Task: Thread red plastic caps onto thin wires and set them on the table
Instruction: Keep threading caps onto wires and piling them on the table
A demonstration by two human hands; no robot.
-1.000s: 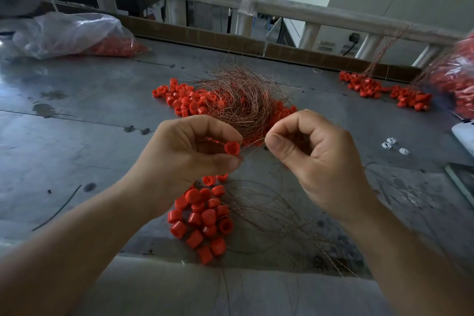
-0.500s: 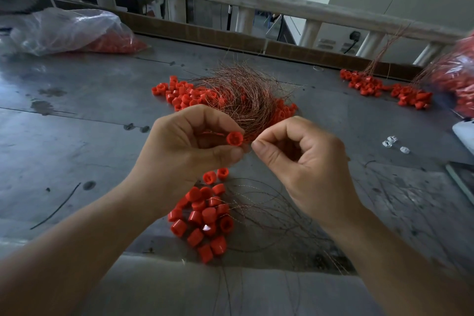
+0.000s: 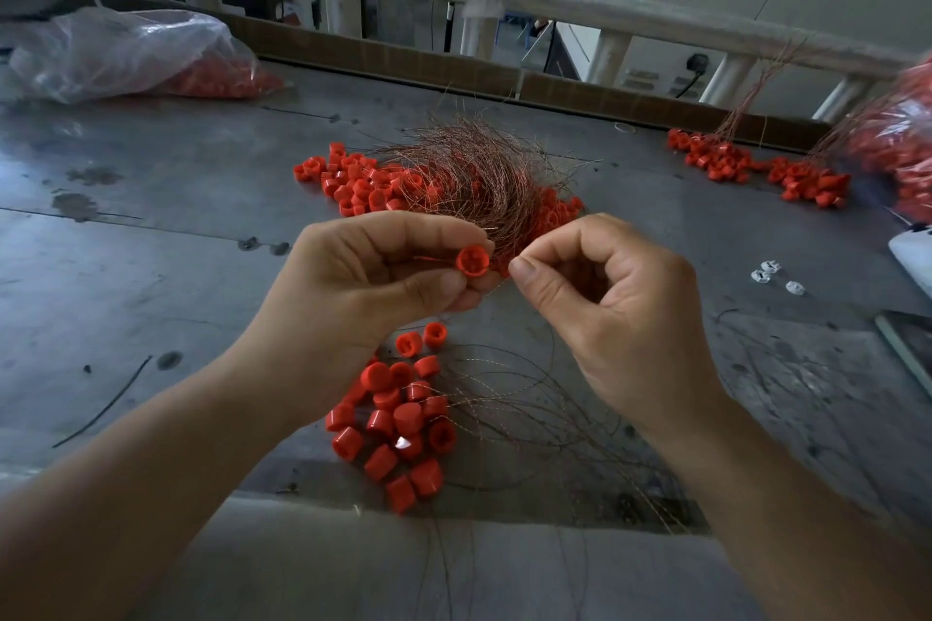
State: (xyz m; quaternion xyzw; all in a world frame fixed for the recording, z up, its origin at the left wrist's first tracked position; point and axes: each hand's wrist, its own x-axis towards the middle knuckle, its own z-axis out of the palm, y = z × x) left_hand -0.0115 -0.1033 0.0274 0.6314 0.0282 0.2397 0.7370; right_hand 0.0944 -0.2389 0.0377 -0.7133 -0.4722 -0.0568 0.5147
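Left hand (image 3: 363,287) fingers (image 3: 428,286) pinch red cap (image 3: 472,260), wire stub (image 3: 428,259) poking left | right hand (image 3: 620,318) fingers (image 3: 527,270) pinched just beside, strand too fine to tell | wire tangle (image 3: 469,177) and loose caps (image 3: 363,184) behind, part-hidden by knuckles | capped wires (image 3: 403,419) below on worktop (image 3: 151,267) | bag (image 3: 126,50) far left

Right hand (image 3: 620,318) nearer the red cap (image 3: 472,260)

The table (image 3: 151,267) is dull grey metal, stained and scuffed. The caps (image 3: 398,424) are smooth red plastic with a faint sheen. The wires (image 3: 469,177) are thin, twisted coppery metal, slightly shiny. The bag (image 3: 126,50) is clear, glossy, crinkled plastic film.
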